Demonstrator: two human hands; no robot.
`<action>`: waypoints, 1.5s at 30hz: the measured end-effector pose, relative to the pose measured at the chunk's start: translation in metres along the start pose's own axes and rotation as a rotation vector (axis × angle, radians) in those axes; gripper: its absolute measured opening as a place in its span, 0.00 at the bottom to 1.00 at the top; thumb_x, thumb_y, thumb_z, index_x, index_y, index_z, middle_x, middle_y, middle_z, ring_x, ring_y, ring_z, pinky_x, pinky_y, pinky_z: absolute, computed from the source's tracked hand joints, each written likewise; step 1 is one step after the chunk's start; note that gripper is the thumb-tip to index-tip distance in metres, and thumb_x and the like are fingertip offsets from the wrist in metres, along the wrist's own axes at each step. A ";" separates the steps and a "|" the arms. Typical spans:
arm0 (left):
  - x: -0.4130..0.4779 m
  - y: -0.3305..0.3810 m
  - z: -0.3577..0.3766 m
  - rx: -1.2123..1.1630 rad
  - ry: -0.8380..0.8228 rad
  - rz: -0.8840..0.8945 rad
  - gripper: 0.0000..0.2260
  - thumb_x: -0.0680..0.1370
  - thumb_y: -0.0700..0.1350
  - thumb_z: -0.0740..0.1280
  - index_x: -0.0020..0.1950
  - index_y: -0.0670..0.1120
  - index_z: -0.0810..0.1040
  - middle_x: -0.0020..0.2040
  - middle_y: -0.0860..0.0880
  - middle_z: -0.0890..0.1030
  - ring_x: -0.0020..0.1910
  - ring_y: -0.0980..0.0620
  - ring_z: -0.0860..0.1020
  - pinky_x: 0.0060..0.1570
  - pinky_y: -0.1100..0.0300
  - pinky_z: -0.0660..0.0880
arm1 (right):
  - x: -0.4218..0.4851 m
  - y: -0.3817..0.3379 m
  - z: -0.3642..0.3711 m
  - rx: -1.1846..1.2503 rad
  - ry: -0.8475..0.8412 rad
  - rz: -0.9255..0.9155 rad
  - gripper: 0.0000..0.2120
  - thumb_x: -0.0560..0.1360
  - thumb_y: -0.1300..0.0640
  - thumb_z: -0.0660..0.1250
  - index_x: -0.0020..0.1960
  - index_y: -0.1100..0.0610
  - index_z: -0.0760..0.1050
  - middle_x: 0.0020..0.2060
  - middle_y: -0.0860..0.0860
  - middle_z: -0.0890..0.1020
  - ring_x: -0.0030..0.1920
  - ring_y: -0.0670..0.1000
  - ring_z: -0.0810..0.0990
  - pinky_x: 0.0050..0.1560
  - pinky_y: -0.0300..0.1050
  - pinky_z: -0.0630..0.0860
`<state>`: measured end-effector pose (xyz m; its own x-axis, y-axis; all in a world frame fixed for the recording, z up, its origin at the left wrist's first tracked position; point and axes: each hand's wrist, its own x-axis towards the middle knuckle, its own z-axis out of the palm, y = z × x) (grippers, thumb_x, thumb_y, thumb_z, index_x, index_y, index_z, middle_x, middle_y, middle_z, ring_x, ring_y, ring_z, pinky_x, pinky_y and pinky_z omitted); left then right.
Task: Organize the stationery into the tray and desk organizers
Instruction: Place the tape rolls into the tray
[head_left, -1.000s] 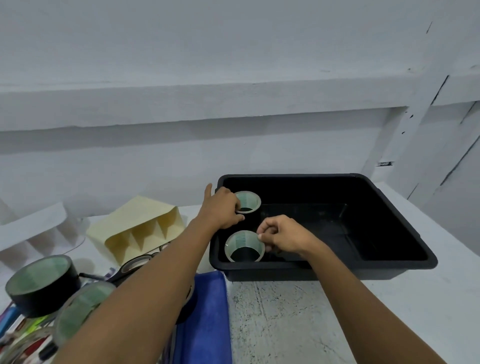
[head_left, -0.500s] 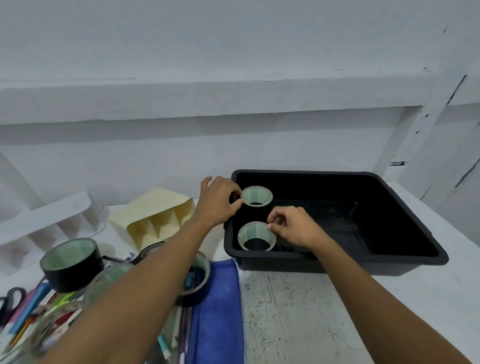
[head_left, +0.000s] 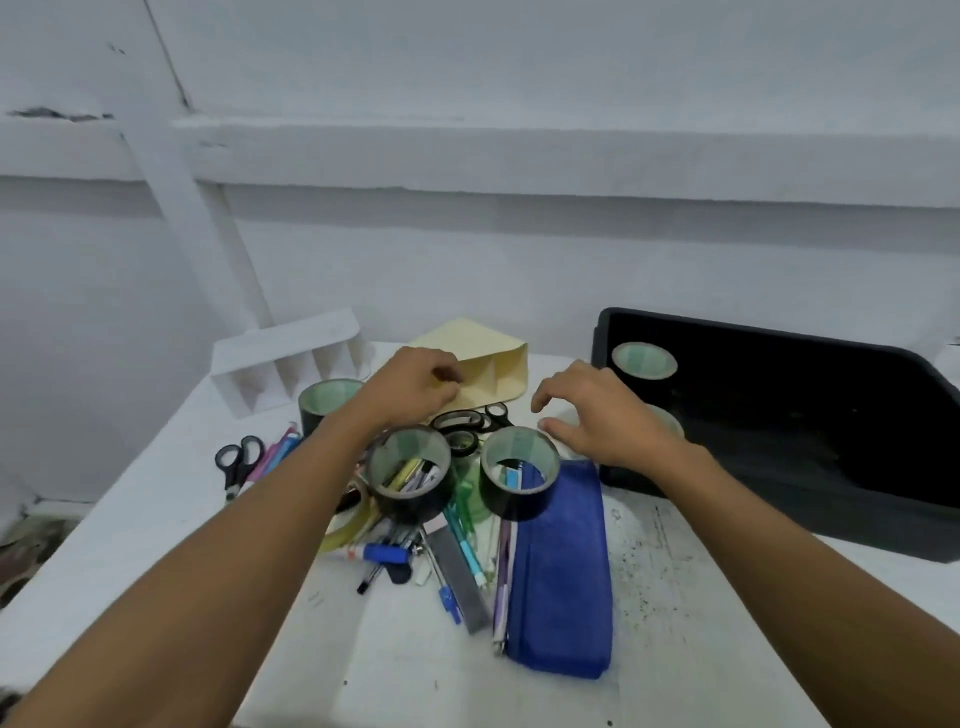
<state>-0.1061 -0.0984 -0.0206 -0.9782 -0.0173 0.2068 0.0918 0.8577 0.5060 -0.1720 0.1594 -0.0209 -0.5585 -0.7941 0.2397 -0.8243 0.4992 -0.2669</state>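
hands: left hand (head_left: 415, 387) and right hand (head_left: 597, 410) empty, fingers loose | tape rolls (head_left: 410, 480) near, left of tray (head_left: 779, 415) | handling: seem light, stiff; grasp outer rim

Both forearms are bare to the picture's near edge, sleeveless, and the left hand (head_left: 415, 384) and right hand (head_left: 605, 415) wear no rings, watch or gloves.
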 end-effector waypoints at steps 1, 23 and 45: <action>-0.008 -0.002 -0.004 -0.015 -0.040 -0.023 0.06 0.73 0.39 0.68 0.48 0.47 0.82 0.47 0.50 0.83 0.48 0.52 0.79 0.51 0.58 0.75 | 0.002 -0.006 0.004 -0.045 -0.034 0.012 0.07 0.75 0.50 0.68 0.53 0.46 0.76 0.50 0.43 0.80 0.55 0.48 0.72 0.58 0.51 0.68; 0.046 0.057 -0.002 -0.028 0.135 0.106 0.11 0.77 0.37 0.63 0.49 0.47 0.84 0.51 0.47 0.83 0.45 0.50 0.78 0.51 0.57 0.74 | -0.081 0.075 -0.073 0.099 0.484 0.702 0.12 0.73 0.64 0.63 0.48 0.52 0.83 0.32 0.45 0.78 0.30 0.44 0.74 0.36 0.39 0.68; 0.183 0.211 0.150 0.117 -0.289 0.084 0.46 0.62 0.71 0.71 0.70 0.43 0.72 0.68 0.43 0.74 0.66 0.45 0.73 0.64 0.51 0.72 | -0.127 0.144 -0.065 0.422 -0.007 0.805 0.08 0.71 0.68 0.67 0.45 0.56 0.78 0.36 0.54 0.85 0.38 0.49 0.84 0.38 0.40 0.78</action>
<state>-0.2940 0.1566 -0.0016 -0.9820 0.1887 -0.0115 0.1690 0.9035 0.3938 -0.2254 0.3550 -0.0287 -0.9493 -0.2631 -0.1721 -0.0824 0.7365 -0.6714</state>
